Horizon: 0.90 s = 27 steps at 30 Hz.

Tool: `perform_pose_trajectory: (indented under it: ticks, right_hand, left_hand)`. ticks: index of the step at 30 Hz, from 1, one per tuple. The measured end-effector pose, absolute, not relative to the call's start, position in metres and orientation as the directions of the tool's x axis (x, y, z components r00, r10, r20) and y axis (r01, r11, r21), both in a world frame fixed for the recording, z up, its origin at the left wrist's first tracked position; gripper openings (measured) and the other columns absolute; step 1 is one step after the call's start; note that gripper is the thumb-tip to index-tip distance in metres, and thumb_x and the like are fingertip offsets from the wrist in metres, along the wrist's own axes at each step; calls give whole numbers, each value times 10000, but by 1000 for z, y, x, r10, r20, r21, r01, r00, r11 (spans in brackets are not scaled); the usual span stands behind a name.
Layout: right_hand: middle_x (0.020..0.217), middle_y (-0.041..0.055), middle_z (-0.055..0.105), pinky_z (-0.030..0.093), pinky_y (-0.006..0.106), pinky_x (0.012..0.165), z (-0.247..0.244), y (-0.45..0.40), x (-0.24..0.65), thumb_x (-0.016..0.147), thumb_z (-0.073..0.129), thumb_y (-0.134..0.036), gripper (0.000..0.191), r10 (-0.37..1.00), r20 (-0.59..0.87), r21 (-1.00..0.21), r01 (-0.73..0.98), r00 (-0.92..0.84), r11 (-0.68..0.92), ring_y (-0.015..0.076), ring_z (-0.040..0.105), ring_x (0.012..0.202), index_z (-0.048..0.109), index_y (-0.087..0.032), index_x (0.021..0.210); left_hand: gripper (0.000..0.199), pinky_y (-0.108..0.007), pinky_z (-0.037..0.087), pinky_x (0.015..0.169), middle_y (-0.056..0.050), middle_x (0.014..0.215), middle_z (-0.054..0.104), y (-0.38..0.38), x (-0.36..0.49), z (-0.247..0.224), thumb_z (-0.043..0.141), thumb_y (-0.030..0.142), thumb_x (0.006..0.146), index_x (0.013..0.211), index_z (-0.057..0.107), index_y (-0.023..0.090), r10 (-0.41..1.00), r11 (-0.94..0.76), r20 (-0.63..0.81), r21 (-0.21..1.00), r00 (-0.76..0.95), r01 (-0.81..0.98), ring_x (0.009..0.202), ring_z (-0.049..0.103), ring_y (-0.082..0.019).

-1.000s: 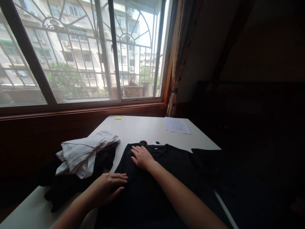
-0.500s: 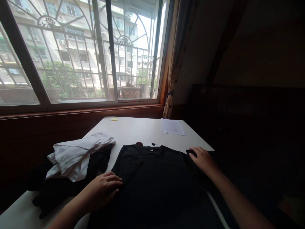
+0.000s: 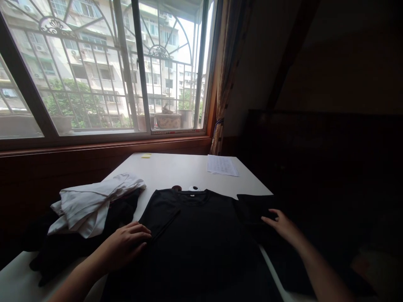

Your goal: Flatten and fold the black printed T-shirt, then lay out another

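Note:
A black short-sleeved T-shirt (image 3: 201, 239) lies spread on a white table (image 3: 170, 167), its collar towards the window. My left hand (image 3: 129, 241) rests flat on the shirt's left edge, just below the folded-in left sleeve (image 3: 165, 224), fingers stretched out. At the right sleeve (image 3: 253, 205), which spreads out to the right, is my right hand (image 3: 283, 226). Its thumb and forefinger are apart and point left over the dark cloth. The dimness hides whether the other fingers touch it.
A white garment (image 3: 91, 201) lies crumpled on dark clothes (image 3: 122, 209) at the left. Beyond the collar sit a brown round object (image 3: 176, 188) and a white one (image 3: 194, 188). Printed papers (image 3: 223, 165) and a yellow note (image 3: 146, 155) lie farther back, below the window (image 3: 126, 75).
My right hand has moved right and towards me along the right sleeve, which now shows more spread out. My left hand stays on the shirt's left edge. The view has turned slightly right.

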State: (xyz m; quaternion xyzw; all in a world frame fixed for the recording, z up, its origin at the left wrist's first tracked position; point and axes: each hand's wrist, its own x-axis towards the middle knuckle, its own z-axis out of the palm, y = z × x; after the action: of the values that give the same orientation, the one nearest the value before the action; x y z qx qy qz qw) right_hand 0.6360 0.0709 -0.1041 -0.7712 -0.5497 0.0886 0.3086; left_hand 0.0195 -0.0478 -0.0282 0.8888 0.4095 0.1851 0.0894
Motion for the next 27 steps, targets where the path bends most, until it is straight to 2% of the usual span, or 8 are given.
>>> perform_pose_trajectory:
  ticks: [2, 5, 11, 15, 19, 21, 24, 27]
  right_hand:
    - [1091, 222, 722, 582, 439, 768, -96, 67, 632, 729, 665, -500, 645, 924, 106, -699, 689, 366, -193, 344, 736, 928, 616, -162, 1277]
    - [1218, 180, 682, 567, 470, 883, -80, 60, 618, 749, 641, -513, 688, 932, 180, -750, 657, 315, -77, 355, 672, 1128, 554, -204, 1357]
    - [1344, 105, 620, 479, 503, 1072, -43, 40, 573, 851, 554, -490, 550, 877, 455, -590, 790, 154, 167, 332, 592, 1255, 554, -262, 1352]
    - [1301, 94, 636, 519, 489, 1041, -26, 27, 547, 912, 508, -442, 463, 843, 536, -495, 825, 40, 275, 312, 619, 1212, 572, -279, 1341]
    - [1264, 93, 651, 517, 503, 1034, -17, 21, 523, 940, 498, -442, 426, 815, 579, -471, 812, -10, 345, 313, 617, 1205, 585, -290, 1328]
    - [1278, 93, 650, 546, 500, 982, -16, 18, 510, 918, 558, -488, 460, 848, 529, -555, 753, -7, 353, 309, 652, 1134, 576, -303, 1339]
    - [1265, 111, 663, 615, 432, 753, -16, 15, 493, 880, 610, -574, 645, 940, 338, -814, 484, -56, 321, 257, 722, 884, 463, -305, 1447]
    - [1189, 119, 696, 601, 387, 694, -18, 17, 492, 911, 556, -595, 594, 962, 234, -915, 302, -141, 267, 241, 728, 842, 517, -260, 1400]
  left_hand:
    - [323, -330, 576, 922, -39, 1174, 718, -46, 18, -32, 558, 147, 922, 1171, 702, 295, 758, -652, 257, 312, 599, 691, 1062, 679, -212]
    - [325, -336, 573, 916, -53, 1185, 706, -43, 16, -36, 546, 135, 927, 1179, 690, 282, 753, -658, 243, 310, 611, 687, 1073, 666, -214]
    - [335, -349, 553, 946, -60, 1215, 678, -44, 17, -36, 514, 120, 947, 1198, 666, 281, 766, -641, 200, 307, 611, 704, 1114, 637, -210]
    - [305, -341, 551, 942, -54, 1213, 674, -46, 18, -33, 522, 144, 964, 1190, 667, 288, 782, -621, 188, 321, 595, 715, 1110, 635, -206]
    - [331, -341, 552, 938, -52, 1211, 672, -44, 18, -34, 521, 118, 947, 1196, 662, 286, 774, -631, 196, 322, 602, 706, 1105, 635, -205]
    - [338, -344, 549, 944, -47, 1213, 672, -44, 18, -35, 518, 114, 948, 1197, 661, 292, 776, -629, 200, 320, 598, 709, 1111, 632, -204]
    - [329, -344, 552, 942, -44, 1216, 670, -43, 17, -37, 521, 128, 954, 1200, 659, 295, 773, -633, 202, 323, 602, 704, 1113, 632, -205]
    - [327, -347, 558, 937, -49, 1217, 670, -42, 16, -38, 522, 135, 954, 1206, 658, 293, 766, -640, 205, 327, 609, 695, 1109, 635, -210]
